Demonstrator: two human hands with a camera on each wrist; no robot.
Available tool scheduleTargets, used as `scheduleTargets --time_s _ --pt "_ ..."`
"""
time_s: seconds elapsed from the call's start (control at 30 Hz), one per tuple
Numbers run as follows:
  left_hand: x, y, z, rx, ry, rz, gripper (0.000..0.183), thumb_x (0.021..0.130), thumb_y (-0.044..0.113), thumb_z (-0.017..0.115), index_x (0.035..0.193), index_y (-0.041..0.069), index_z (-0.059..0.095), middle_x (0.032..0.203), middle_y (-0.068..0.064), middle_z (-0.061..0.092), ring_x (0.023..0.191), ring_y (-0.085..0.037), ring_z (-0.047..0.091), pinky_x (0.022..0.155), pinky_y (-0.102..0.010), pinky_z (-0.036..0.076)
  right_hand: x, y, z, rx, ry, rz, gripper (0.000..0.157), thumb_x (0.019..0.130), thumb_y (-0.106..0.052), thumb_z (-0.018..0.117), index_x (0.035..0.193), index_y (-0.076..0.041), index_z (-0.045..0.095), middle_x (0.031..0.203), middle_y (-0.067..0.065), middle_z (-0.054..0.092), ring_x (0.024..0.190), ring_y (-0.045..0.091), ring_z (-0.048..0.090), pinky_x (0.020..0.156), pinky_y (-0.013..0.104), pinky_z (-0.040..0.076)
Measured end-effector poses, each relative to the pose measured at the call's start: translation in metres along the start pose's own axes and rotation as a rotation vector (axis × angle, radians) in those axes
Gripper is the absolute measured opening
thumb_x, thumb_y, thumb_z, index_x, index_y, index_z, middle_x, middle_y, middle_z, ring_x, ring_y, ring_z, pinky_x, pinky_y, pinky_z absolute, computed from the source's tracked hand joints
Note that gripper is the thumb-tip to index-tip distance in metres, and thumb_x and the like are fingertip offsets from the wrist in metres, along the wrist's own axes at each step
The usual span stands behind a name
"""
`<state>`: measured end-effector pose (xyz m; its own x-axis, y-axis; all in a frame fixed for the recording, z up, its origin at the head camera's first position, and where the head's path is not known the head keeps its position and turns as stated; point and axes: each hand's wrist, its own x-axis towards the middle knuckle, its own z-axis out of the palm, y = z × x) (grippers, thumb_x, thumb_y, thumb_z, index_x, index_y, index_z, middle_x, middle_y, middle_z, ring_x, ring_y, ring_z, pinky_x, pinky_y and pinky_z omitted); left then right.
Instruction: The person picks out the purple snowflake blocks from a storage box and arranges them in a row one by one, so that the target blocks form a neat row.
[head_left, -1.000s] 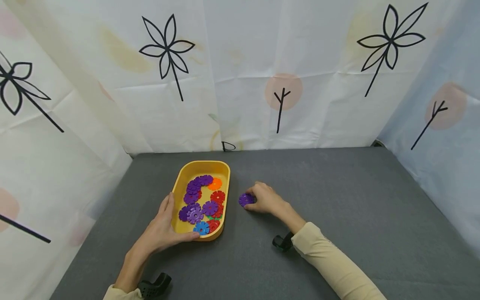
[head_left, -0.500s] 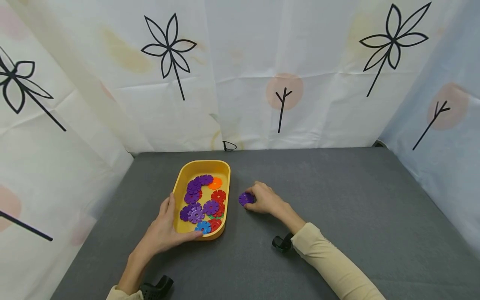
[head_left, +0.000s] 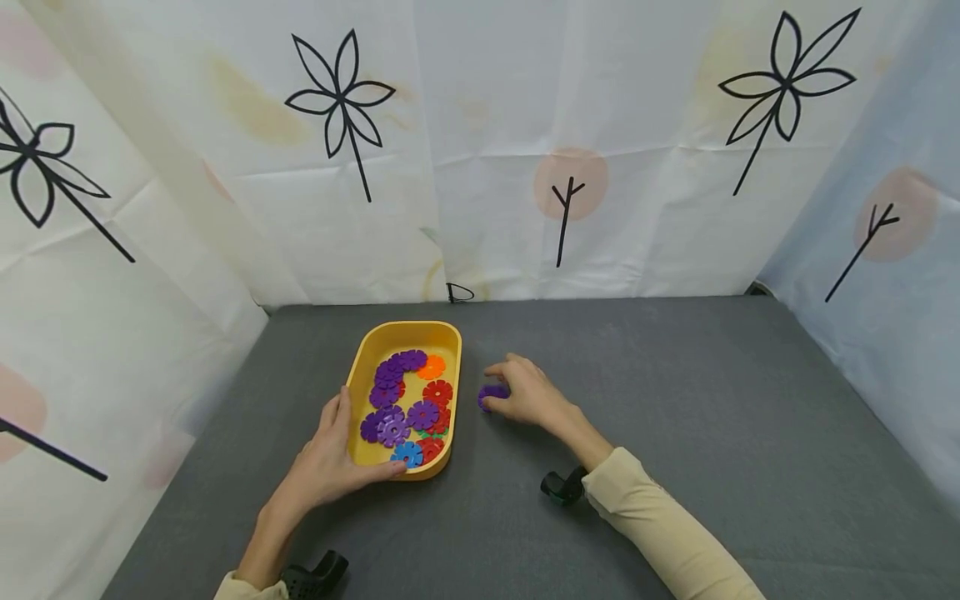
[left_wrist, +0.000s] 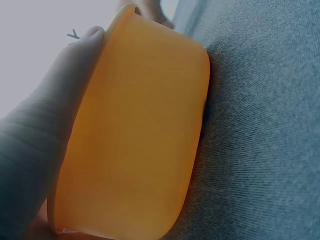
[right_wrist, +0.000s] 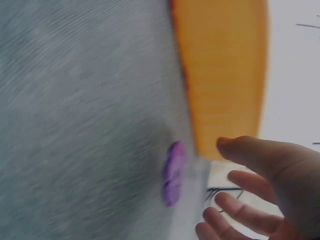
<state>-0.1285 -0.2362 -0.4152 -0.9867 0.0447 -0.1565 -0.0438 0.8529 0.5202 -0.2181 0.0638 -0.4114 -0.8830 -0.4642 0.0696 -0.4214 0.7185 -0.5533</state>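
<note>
My left hand (head_left: 326, 467) holds the yellow plastic tray (head_left: 393, 332) at its near left corner, with the thumb over the near rim and the fingers along the left side. Inside lie several flower-shaped plastic discs: purple discs (head_left: 386, 375), red discs (head_left: 438, 392), an orange disc (head_left: 432, 367) and a blue disc (head_left: 407, 454). Right of the tray, my right hand (head_left: 534, 396) is just above a purple flower disc (head_left: 492, 390). In the right wrist view, the purple disc (right_wrist: 174, 175) lies on the cloth, apart from the spread fingers and thumb.
Grey cloth covers the table (head_left: 675, 400). A white printed curtain (head_left: 487, 225) stands along the back edge, with more cloth on both sides. Black bands (head_left: 564, 487) sit at both wrists.
My right hand has let go of the purple disc, its fingers spreading apart above it. My left hand and the tray stay nearly where they were.
</note>
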Motion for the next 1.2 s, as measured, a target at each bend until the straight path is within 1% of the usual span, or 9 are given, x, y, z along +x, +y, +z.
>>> scheduleTargets --time_s 0.13,0.27,0.43,0.6,0.77,0.87,0.93,1.03,1.2 --pt "0.0 -0.001 0.001 -0.008 0.004 -0.009 0.145 0.07 0.072 0.079 0.164 0.008 -0.011 0.168 -0.023 0.007 0.138 -0.05 0.041 0.108 -0.068 0.041 0.002 -0.014 -0.004 0.1 0.062 -0.077 0.041 0.091 -0.019 0.077 0.128 -0.001 0.07 0.113 0.019 0.068 0.104 0.033 0.065 0.089 0.044 0.056" --pt "0.0 -0.001 0.002 -0.008 0.007 -0.011 0.145 0.07 0.073 0.079 0.164 0.008 -0.011 0.167 -0.024 0.008 0.139 -0.052 0.041 0.107 -0.07 0.041 0.008 -0.035 -0.005 0.186 0.077 -0.157 0.04 0.092 -0.017 0.076 0.128 -0.001 0.07 0.114 0.021 0.069 0.103 0.035 0.066 0.09 0.046 0.057" --pt "-0.002 -0.002 0.001 -0.006 0.036 0.022 0.143 0.071 0.072 0.08 0.164 0.009 -0.009 0.166 -0.025 0.012 0.135 -0.051 0.045 0.104 -0.069 0.044 0.02 -0.058 0.005 0.266 -0.001 -0.207 0.041 0.091 -0.016 0.077 0.128 0.0 0.07 0.121 0.02 0.071 0.106 0.036 0.068 0.093 0.047 0.058" --pt "-0.003 -0.004 0.001 0.001 0.067 0.068 0.139 0.072 0.071 0.079 0.165 0.012 -0.006 0.161 -0.026 0.023 0.13 -0.049 0.051 0.1 -0.067 0.048 0.031 -0.074 0.024 0.276 -0.124 -0.273 0.046 0.089 -0.014 0.078 0.131 0.001 0.067 0.125 0.02 0.071 0.112 0.035 0.068 0.096 0.044 0.058" --pt "-0.003 -0.008 0.002 0.003 0.087 0.09 0.136 0.074 0.071 0.078 0.165 0.009 -0.001 0.157 -0.027 0.033 0.129 -0.046 0.052 0.1 -0.067 0.047 0.039 -0.083 0.04 0.209 -0.178 -0.281 0.047 0.09 -0.014 0.079 0.133 0.0 0.067 0.125 0.016 0.072 0.107 0.031 0.072 0.088 0.028 0.059" --pt "-0.003 -0.01 0.002 0.0 0.1 0.096 0.131 0.075 0.069 0.079 0.165 0.008 0.006 0.153 -0.027 0.038 0.124 -0.042 0.055 0.098 -0.062 0.05 0.043 -0.088 0.045 0.148 -0.192 -0.26 0.047 0.089 -0.017 0.08 0.133 -0.003 0.068 0.125 0.012 0.074 0.107 0.025 0.072 0.083 0.018 0.056" --pt "-0.003 -0.011 0.001 0.003 0.098 0.095 0.127 0.076 0.068 0.078 0.165 0.007 0.011 0.15 -0.026 0.042 0.118 -0.037 0.057 0.093 -0.056 0.053 0.046 -0.091 0.049 0.12 -0.21 -0.249 0.049 0.088 -0.018 0.082 0.133 -0.004 0.068 0.12 0.01 0.075 0.103 0.023 0.072 0.08 0.017 0.055" --pt "-0.003 -0.01 0.0 0.009 0.083 0.079 0.126 0.076 0.07 0.077 0.164 0.006 0.014 0.146 -0.026 0.045 0.112 -0.033 0.057 0.088 -0.051 0.054 0.051 -0.095 0.055 0.049 -0.236 -0.237 0.052 0.086 -0.022 0.084 0.133 -0.007 0.069 0.12 0.006 0.076 0.105 0.02 0.069 0.088 0.018 0.055" --pt "-0.003 -0.009 0.0 0.011 0.057 0.048 0.127 0.076 0.072 0.076 0.165 0.006 0.013 0.148 -0.027 0.044 0.113 -0.033 0.056 0.091 -0.051 0.054 0.056 -0.099 0.067 -0.053 -0.285 -0.211 0.051 0.084 -0.029 0.086 0.13 -0.012 0.072 0.123 0.0 0.076 0.11 0.015 0.067 0.096 0.021 0.054"
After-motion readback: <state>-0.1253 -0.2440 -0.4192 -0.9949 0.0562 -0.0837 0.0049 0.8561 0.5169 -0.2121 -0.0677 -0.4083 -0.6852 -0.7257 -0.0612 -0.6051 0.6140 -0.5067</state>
